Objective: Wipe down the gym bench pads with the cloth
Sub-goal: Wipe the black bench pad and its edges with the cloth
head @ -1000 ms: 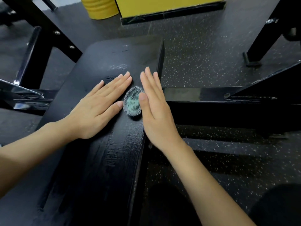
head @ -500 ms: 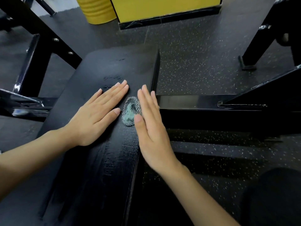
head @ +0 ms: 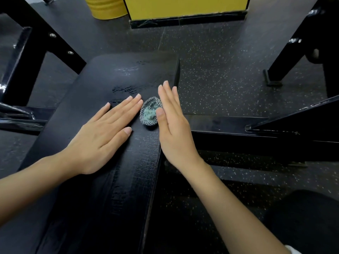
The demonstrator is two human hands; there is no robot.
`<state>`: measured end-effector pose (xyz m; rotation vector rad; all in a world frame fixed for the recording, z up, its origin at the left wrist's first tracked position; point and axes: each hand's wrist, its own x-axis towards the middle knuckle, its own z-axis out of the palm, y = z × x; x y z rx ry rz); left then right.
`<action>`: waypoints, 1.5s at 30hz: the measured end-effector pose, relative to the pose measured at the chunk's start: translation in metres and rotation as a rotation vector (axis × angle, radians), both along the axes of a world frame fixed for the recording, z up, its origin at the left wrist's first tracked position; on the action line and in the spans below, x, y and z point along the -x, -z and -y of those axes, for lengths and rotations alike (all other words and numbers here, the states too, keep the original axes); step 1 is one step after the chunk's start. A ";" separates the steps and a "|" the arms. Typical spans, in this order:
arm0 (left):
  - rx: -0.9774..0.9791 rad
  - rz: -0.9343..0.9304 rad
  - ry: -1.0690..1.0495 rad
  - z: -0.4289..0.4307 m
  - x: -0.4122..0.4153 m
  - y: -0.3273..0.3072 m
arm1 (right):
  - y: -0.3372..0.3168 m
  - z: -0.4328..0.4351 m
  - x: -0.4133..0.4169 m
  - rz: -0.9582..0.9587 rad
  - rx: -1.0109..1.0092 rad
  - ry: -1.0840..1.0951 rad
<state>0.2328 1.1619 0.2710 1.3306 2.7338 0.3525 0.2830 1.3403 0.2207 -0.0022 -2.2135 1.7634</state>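
Note:
A long black bench pad (head: 102, 180) runs from the bottom of the view up to the middle. A small bunched cloth (head: 149, 113), grey mesh with a green centre, lies on the pad near its right edge. My left hand (head: 104, 136) rests flat on the pad with straight fingers, its fingertips just left of the cloth. My right hand (head: 173, 125) stands on its edge along the pad's right side, fingers straight, its thumb touching the cloth's right side. Wet streaks show on the pad beyond the cloth.
Black steel frame bars (head: 256, 129) cross under the pad to the right and left. Another black frame leg (head: 286, 57) stands at the right back. A yellow drum (head: 105, 7) and a yellow box (head: 183, 6) stand on the speckled rubber floor (head: 211, 70) behind.
Both hands and the cloth keep the same pose on the pad. The view has tilted, so they sit lower in the frame than a second ago.

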 end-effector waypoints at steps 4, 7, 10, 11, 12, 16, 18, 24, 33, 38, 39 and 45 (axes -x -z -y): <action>-0.002 0.001 0.002 0.000 0.000 0.000 | -0.007 -0.017 0.028 0.056 -0.048 -0.008; -0.004 -0.011 0.007 0.000 0.000 0.000 | -0.012 -0.030 0.051 0.091 -0.101 -0.003; -0.004 -0.015 0.004 0.000 0.000 0.000 | -0.017 -0.040 0.072 0.121 -0.181 0.000; -0.004 -0.016 0.002 0.000 0.000 0.000 | -0.019 -0.041 0.076 0.127 -0.209 0.000; -0.002 -0.016 0.003 0.000 0.001 0.000 | -0.020 -0.042 0.079 0.130 -0.234 -0.001; 0.006 -0.014 -0.002 0.000 0.002 0.001 | -0.017 -0.037 0.066 0.094 -0.252 0.000; 0.009 -0.022 -0.001 0.000 0.003 0.002 | -0.015 -0.032 0.053 0.075 -0.217 -0.004; -0.005 -0.036 -0.002 -0.001 0.003 0.003 | -0.008 -0.018 0.024 0.029 -0.183 -0.039; -0.004 -0.029 -0.016 -0.001 0.003 0.003 | -0.018 -0.041 0.078 0.106 -0.202 -0.002; -0.006 -0.038 -0.018 -0.001 0.003 0.004 | -0.022 -0.056 0.112 0.157 -0.258 0.019; -0.007 -0.035 -0.021 -0.001 0.004 0.004 | -0.022 -0.058 0.117 0.166 -0.257 0.027; 0.007 -0.020 -0.033 -0.002 0.006 0.005 | -0.024 -0.063 0.118 0.168 -0.293 0.009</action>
